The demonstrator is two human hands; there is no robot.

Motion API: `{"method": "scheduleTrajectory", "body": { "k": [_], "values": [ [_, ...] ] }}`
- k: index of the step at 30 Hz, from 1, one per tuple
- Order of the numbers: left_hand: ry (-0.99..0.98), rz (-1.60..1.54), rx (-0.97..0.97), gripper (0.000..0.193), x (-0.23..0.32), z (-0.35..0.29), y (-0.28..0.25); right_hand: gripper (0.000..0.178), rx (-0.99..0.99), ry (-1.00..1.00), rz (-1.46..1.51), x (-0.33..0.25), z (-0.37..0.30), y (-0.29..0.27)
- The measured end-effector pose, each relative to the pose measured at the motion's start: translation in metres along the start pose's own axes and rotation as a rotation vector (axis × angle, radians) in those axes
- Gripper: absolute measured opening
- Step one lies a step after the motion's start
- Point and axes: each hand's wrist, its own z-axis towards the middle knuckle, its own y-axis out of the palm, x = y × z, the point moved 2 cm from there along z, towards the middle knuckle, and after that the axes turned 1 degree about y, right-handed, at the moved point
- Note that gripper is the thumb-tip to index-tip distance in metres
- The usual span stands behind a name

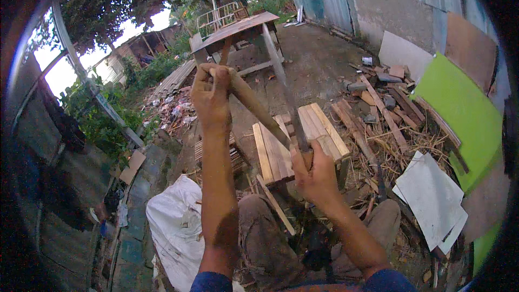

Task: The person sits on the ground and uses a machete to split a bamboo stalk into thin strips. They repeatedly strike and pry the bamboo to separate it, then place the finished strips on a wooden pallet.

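My left hand (212, 89) is raised and closed round the upper part of a brown wooden stick (254, 103), which slants down to the right. In my right hand (316, 178), lower down, is the handle of a long-bladed machete (286, 92), its grey blade pointing up and away. The stick's lower end meets the machete close to my right fingers; whether those fingers also touch the stick, I cannot tell. Both hands are above a low slatted wooden stool (270, 148) in front of my knees.
A white sack (175, 216) lies left of my legs. Scrap wood and shavings (400, 157) cover the ground at right, beside white sheets (432, 200) and a leaning green panel (459, 113). Ahead stands a wooden table (240, 28); a wall (384, 8) runs along the far right.
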Motion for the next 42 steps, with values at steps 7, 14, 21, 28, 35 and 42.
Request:
{"method": "scheduleTrajectory", "body": {
  "k": [7,14,21,28,35,42],
  "values": [
    [0.324,0.182,0.115,0.033,0.012,-0.005,0.032,0.027,-0.011,-0.219,0.008,-0.074,0.014,-0.012],
    [0.276,0.057,0.257,0.032,0.010,-0.007,0.051,0.023,-0.111,-0.097,-0.112,-0.013,0.010,0.002],
    [0.239,0.053,0.254,0.032,0.004,-0.009,0.060,0.026,-0.050,-0.154,-0.186,0.000,0.002,-0.001],
    [0.343,0.059,0.307,0.032,0.001,-0.003,0.053,0.034,-0.109,-0.047,-0.224,0.043,-0.004,0.008],
    [0.656,0.482,0.076,0.032,0.000,0.002,0.044,0.037,-0.084,0.204,-0.344,0.214,-0.040,0.020],
    [0.437,0.210,0.212,0.037,-0.014,0.003,0.042,0.037,-0.111,0.260,-0.270,0.203,-0.054,0.034]
  ]
}}
